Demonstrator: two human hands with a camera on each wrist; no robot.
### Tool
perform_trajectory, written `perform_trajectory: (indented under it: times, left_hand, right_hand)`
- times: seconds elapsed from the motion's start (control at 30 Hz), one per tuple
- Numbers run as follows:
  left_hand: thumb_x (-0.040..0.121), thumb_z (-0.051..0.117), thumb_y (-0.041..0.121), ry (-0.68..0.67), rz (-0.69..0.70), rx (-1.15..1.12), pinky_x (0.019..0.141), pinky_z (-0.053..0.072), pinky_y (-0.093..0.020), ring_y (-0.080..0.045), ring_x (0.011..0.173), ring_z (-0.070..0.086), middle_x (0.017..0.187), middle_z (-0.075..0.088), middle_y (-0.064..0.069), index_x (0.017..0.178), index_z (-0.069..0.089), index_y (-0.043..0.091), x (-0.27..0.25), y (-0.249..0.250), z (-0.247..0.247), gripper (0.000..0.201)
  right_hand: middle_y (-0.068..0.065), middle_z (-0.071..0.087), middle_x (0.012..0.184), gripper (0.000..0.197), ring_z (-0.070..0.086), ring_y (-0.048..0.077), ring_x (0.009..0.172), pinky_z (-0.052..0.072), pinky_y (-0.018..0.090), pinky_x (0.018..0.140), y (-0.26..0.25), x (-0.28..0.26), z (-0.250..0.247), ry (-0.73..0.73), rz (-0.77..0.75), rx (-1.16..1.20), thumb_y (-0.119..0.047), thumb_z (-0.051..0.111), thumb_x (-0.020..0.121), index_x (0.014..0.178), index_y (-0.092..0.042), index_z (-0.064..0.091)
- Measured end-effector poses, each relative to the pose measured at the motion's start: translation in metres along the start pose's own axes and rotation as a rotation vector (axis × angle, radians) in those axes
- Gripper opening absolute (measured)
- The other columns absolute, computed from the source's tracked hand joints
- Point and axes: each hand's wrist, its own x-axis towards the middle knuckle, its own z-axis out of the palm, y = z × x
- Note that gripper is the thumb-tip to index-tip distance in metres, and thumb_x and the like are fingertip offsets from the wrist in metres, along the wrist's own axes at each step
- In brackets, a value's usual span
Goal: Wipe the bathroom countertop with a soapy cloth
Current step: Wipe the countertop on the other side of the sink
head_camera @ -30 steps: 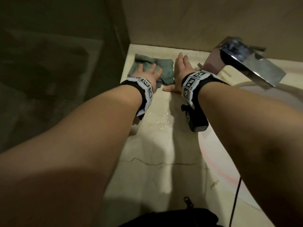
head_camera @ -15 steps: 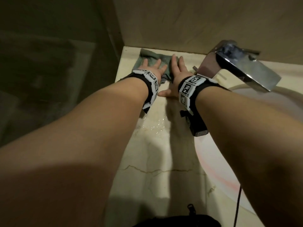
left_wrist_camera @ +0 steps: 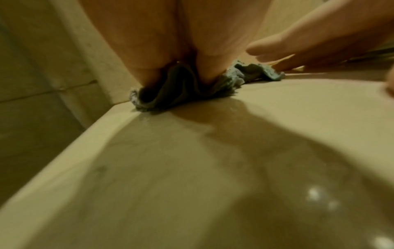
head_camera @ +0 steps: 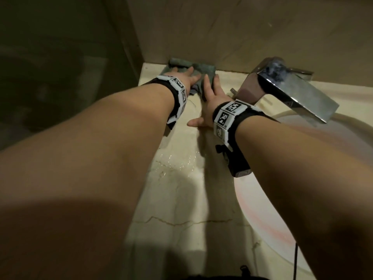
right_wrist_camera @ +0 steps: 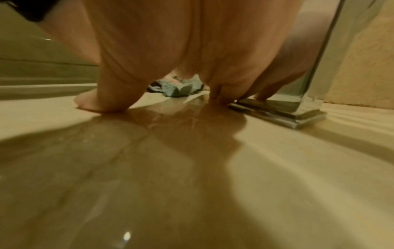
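A grey-green cloth (head_camera: pixel 203 70) lies bunched against the back wall at the far left corner of the beige countertop (head_camera: pixel 181 178). My left hand (head_camera: pixel 186 76) presses flat on the cloth's left part with fingers straight. In the left wrist view the cloth (left_wrist_camera: pixel 183 89) folds up under the palm. My right hand (head_camera: pixel 210 91) lies flat beside it, fingertips on the cloth's right edge, thumb spread out on the counter. In the right wrist view the cloth (right_wrist_camera: pixel 179 87) shows between the fingers. A wet patch (head_camera: pixel 177 162) glistens on the counter behind the hands.
A chrome faucet (head_camera: pixel 282 87) stands right of my right hand, its base (right_wrist_camera: pixel 277 111) almost touching the fingers. The white basin (head_camera: pixel 272 219) curves along the right. The counter's left edge (left_wrist_camera: pixel 70 151) drops off to a dark floor. A crack (head_camera: pixel 181 221) crosses the near counter.
Both hands have slid the cloth away from me to the back wall, where it now bunches up. The right fingertips have come onto the cloth's edge.
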Motion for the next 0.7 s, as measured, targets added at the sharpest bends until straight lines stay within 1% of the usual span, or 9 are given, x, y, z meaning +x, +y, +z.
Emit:
perform_trajectory:
  times: [0.13, 0.27, 0.37, 0.43, 0.5, 0.53, 0.57, 0.63, 0.7]
  left_hand:
    - [0.087, 0.061, 0.001, -0.01, -0.061, 0.005, 0.119, 0.009, -0.051, -0.034, 0.148, -0.005, 0.16, -0.016, 0.004, 0.151, -0.003, 0.032, -0.003, -0.029, 0.004, 0.096]
    - [0.089, 0.058, 0.0, -0.027, -0.148, 0.03, 0.119, 0.013, -0.051, -0.036, 0.148, -0.001, 0.16, -0.015, 0.0, 0.152, -0.003, 0.028, -0.006, -0.057, 0.008, 0.092]
    - [0.09, 0.058, 0.003, -0.073, -0.193, 0.04, 0.12, 0.015, -0.044, -0.03, 0.148, 0.001, 0.16, -0.016, -0.005, 0.152, -0.004, 0.02, -0.01, -0.068, 0.013, 0.089]
    - [0.091, 0.056, 0.003, -0.062, -0.204, 0.05, 0.12, 0.015, -0.042, -0.03, 0.148, 0.003, 0.16, -0.012, -0.008, 0.153, -0.001, 0.014, -0.012, -0.067, 0.017, 0.084]
    - [0.097, 0.047, 0.01, -0.037, -0.204, 0.017, 0.119, 0.017, -0.044, -0.032, 0.148, 0.007, 0.161, -0.006, -0.01, 0.153, 0.002, 0.011, -0.017, -0.063, 0.022, 0.071]
    - [0.099, 0.044, 0.015, -0.05, -0.208, 0.001, 0.119, 0.016, -0.046, -0.031, 0.148, 0.005, 0.161, -0.007, -0.01, 0.152, 0.0, 0.011, -0.019, -0.061, 0.025, 0.069]
    - [0.098, 0.048, 0.019, -0.083, -0.21, -0.009, 0.119, 0.015, -0.048, -0.03, 0.148, 0.001, 0.16, -0.01, -0.009, 0.152, -0.005, 0.012, -0.021, -0.061, 0.026, 0.076]
    - [0.086, 0.067, 0.018, -0.16, -0.214, 0.022, 0.117, 0.018, -0.053, -0.031, 0.148, -0.001, 0.159, -0.015, -0.008, 0.152, -0.01, 0.016, -0.031, -0.059, 0.032, 0.101]
    - [0.082, 0.071, 0.012, -0.184, -0.194, 0.065, 0.116, 0.022, -0.053, -0.032, 0.148, 0.003, 0.16, -0.015, -0.009, 0.152, -0.008, 0.016, -0.043, -0.054, 0.037, 0.106]
  right_hand:
    - [0.006, -0.028, 0.156, 0.132, 0.011, 0.029, 0.148, 0.021, 0.042, 0.117, -0.003, -0.005, -0.001, 0.003, 0.0, -0.082, -0.063, 0.07, 0.065, 0.147, -0.021, -0.026]
    - [0.006, -0.027, 0.156, 0.13, 0.007, 0.029, 0.148, 0.019, 0.045, 0.117, -0.006, -0.012, -0.004, -0.003, 0.007, -0.123, -0.064, 0.067, 0.067, 0.147, -0.02, -0.025]
    - [0.004, -0.026, 0.157, 0.131, 0.009, 0.031, 0.147, 0.02, 0.047, 0.116, -0.008, -0.014, -0.005, -0.001, 0.029, -0.101, -0.064, 0.068, 0.065, 0.147, -0.022, -0.025]
    - [0.004, -0.026, 0.157, 0.129, 0.008, 0.031, 0.148, 0.018, 0.046, 0.117, -0.009, -0.015, -0.006, -0.008, 0.033, -0.115, -0.064, 0.067, 0.066, 0.147, -0.022, -0.025]
    - [0.005, -0.026, 0.157, 0.125, 0.002, 0.031, 0.148, 0.014, 0.044, 0.118, -0.011, -0.02, -0.008, -0.015, 0.027, -0.173, -0.064, 0.063, 0.071, 0.147, -0.019, -0.025]
    - [0.005, -0.025, 0.157, 0.123, 0.0, 0.031, 0.148, 0.013, 0.044, 0.118, -0.012, -0.022, -0.009, -0.012, 0.025, -0.183, -0.064, 0.062, 0.072, 0.147, -0.018, -0.025]
    - [0.005, -0.025, 0.157, 0.123, 0.001, 0.032, 0.148, 0.013, 0.044, 0.118, -0.013, -0.025, -0.01, -0.009, 0.03, -0.174, -0.063, 0.062, 0.072, 0.147, -0.018, -0.024]
    - [0.004, -0.024, 0.157, 0.121, 0.001, 0.032, 0.148, 0.014, 0.044, 0.118, -0.014, -0.028, -0.011, 0.001, 0.041, -0.169, -0.062, 0.062, 0.073, 0.148, -0.019, -0.023]
    - [0.003, -0.024, 0.157, 0.117, -0.003, 0.03, 0.148, 0.014, 0.044, 0.118, -0.015, -0.032, -0.011, -0.001, 0.028, -0.2, -0.062, 0.058, 0.077, 0.148, -0.017, -0.023]
